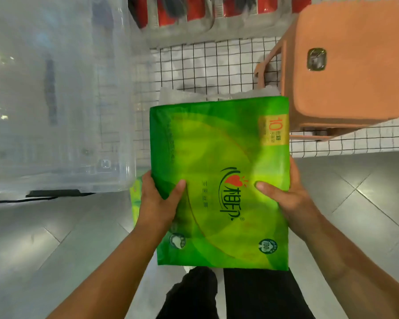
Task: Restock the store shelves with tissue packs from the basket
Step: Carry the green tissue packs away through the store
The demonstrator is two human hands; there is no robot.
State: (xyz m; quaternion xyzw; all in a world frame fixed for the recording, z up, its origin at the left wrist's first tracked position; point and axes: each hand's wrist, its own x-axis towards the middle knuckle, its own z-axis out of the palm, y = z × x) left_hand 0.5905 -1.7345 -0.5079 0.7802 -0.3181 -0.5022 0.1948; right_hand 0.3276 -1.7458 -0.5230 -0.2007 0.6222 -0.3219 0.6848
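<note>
Tissue pack (219, 180) held flat at centre, above the tiled floor (44, 238); left hand (158, 201) on its left edge, right hand (288, 199) on its right, thumbs on top; storage bin (55, 100) to the left; stool (346, 65) to the right, on a grid-patterned mat (217, 65); second pack (135, 196) partly hidden beneath the left hand; shelf goods (194, 8) farthest back.

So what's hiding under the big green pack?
Under the green tissue pack, held by the left hand and right hand, another green pack peeks out. White paper shows behind. The rest is covered.
</note>
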